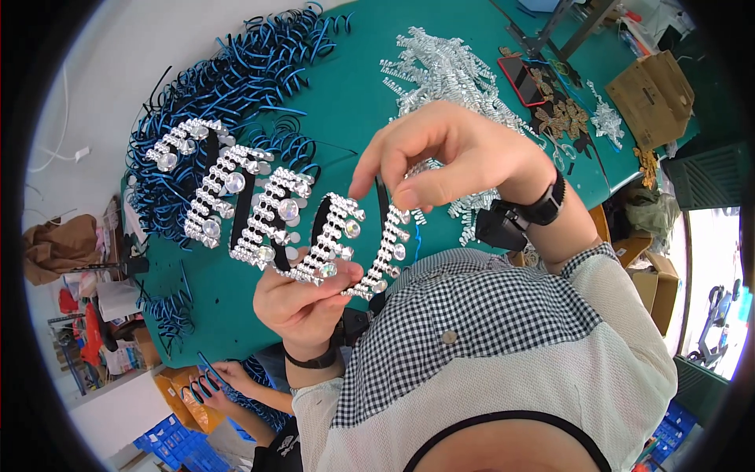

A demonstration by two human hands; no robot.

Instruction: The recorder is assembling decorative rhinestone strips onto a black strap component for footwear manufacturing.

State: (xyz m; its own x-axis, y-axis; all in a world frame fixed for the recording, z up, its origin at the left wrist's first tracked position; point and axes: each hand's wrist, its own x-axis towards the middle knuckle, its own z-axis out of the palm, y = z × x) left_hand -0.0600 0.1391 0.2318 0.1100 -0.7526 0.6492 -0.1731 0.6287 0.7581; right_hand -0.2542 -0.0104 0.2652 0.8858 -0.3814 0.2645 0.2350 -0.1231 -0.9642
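Note:
A long coiled strip of rhinestone trim (287,208), silver beads with round clear stones on a black backing, spirals in front of me above the table. From below, my left hand (303,303) is closed round its lower loops, fingers partly hidden by the beads. My right hand (452,153) comes in from the right with thumb and forefinger bent. Its thumb presses on the upper part of the rightmost loop (387,248), while the forefinger reaches down beside the black backing. The coil's other end curls up to the left, free of both hands.
On the green table (350,102) lie a heap of black-and-blue coils (228,94) and a pile of silver trim (448,75). A red-edged phone (521,81), scissors (562,151) and a cardboard box (649,98) stand right. A co-worker's hands (228,381) hold a blue coil lower left.

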